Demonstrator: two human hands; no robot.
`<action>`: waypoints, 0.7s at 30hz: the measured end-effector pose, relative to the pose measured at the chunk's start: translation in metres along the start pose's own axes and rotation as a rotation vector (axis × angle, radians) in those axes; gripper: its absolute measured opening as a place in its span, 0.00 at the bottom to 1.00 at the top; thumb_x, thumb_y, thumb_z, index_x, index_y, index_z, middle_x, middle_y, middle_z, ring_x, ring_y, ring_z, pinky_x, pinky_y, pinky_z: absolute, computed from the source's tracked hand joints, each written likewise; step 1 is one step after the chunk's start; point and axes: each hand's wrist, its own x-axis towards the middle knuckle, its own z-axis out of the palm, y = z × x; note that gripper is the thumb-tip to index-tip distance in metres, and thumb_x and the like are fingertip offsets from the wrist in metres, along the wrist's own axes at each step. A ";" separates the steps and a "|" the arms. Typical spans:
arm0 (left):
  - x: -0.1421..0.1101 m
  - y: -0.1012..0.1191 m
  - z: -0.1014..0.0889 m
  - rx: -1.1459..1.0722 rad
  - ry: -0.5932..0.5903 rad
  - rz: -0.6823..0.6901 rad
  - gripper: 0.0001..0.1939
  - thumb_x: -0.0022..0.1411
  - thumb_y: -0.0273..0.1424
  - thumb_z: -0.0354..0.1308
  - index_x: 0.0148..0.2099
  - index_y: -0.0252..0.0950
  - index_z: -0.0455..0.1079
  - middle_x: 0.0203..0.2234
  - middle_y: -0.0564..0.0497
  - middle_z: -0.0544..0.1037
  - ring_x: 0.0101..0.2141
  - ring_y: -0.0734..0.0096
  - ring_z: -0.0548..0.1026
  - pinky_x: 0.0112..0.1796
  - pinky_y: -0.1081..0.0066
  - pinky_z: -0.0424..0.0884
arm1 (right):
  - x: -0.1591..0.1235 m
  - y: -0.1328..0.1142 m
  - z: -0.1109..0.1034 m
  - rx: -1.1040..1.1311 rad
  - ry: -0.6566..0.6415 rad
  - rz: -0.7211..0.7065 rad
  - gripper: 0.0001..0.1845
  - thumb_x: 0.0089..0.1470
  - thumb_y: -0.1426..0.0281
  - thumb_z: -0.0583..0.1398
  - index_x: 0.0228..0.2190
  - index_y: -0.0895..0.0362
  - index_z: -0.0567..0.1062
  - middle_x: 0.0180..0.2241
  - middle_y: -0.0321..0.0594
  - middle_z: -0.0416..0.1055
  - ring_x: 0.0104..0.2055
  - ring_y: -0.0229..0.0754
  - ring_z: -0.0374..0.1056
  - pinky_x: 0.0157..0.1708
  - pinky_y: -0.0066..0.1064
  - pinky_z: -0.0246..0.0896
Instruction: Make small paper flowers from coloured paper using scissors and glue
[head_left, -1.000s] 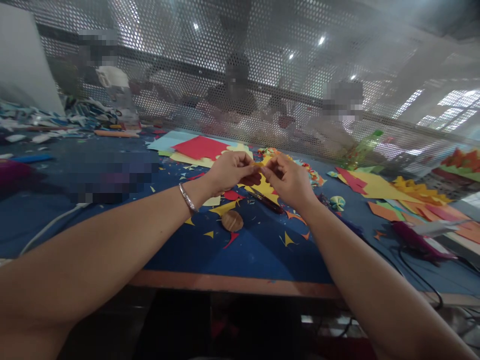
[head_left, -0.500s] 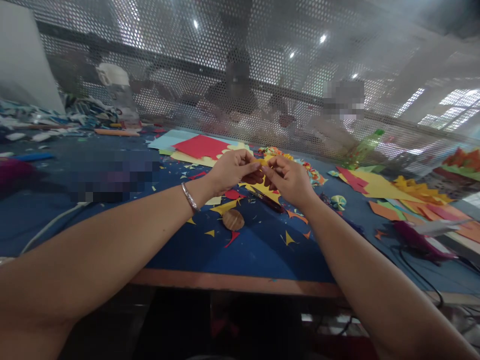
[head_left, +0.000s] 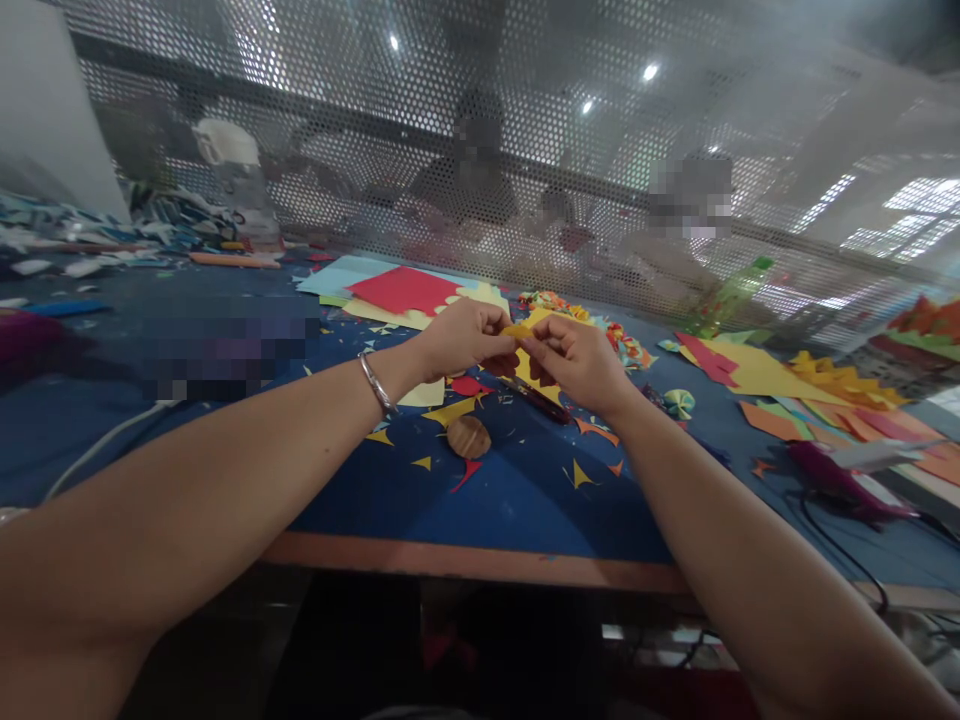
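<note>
Both hands meet above the blue table top [head_left: 510, 520], pinching one small piece of yellow paper [head_left: 517, 332] between them. My left hand [head_left: 469, 340], with a silver bangle [head_left: 375, 384] on its wrist, grips the left side of the paper. On the right side, my right hand [head_left: 577, 362] has thumb and forefinger closed on it. Beneath the hands lies a dark pair of scissors [head_left: 536, 398], partly hidden. A round wooden disc [head_left: 469, 437] rests nearer to me, among yellow scraps [head_left: 454, 410] and red scraps [head_left: 466, 474].
Red paper sheets [head_left: 405, 293] lie behind my left hand. Rolled colourful paper pieces [head_left: 626, 345] sit behind the right. A purple glue gun [head_left: 847, 480] with a cable lies at right, near orange papers [head_left: 870, 425]. A clear bottle [head_left: 244, 190] stands before the perforated metal screen [head_left: 360, 130].
The yellow paper shows more between my fingertips, and its angle has changed slightly. Both hands stay in nearly the same place.
</note>
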 end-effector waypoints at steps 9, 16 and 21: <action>-0.004 0.008 -0.014 0.342 -0.020 -0.037 0.06 0.51 0.22 0.57 0.24 0.34 0.67 0.14 0.53 0.74 0.17 0.75 0.73 0.21 0.76 0.66 | 0.000 0.004 0.002 -0.023 -0.052 -0.003 0.22 0.56 0.49 0.58 0.30 0.55 0.67 0.20 0.35 0.71 0.19 0.35 0.65 0.22 0.28 0.61; 0.004 -0.001 -0.023 0.503 0.082 0.199 0.06 0.54 0.29 0.59 0.35 0.34 0.72 0.25 0.50 0.77 0.27 0.74 0.74 0.29 0.74 0.67 | 0.001 0.006 -0.003 -0.055 -0.088 0.015 0.20 0.57 0.50 0.58 0.30 0.56 0.67 0.21 0.35 0.71 0.19 0.35 0.65 0.22 0.28 0.61; 0.004 -0.002 -0.014 0.458 -0.005 0.250 0.14 0.55 0.30 0.61 0.44 0.31 0.73 0.32 0.48 0.79 0.32 0.72 0.75 0.35 0.72 0.69 | 0.000 0.008 -0.003 -0.119 -0.138 0.006 0.15 0.60 0.57 0.57 0.31 0.56 0.68 0.22 0.36 0.72 0.20 0.36 0.66 0.23 0.28 0.60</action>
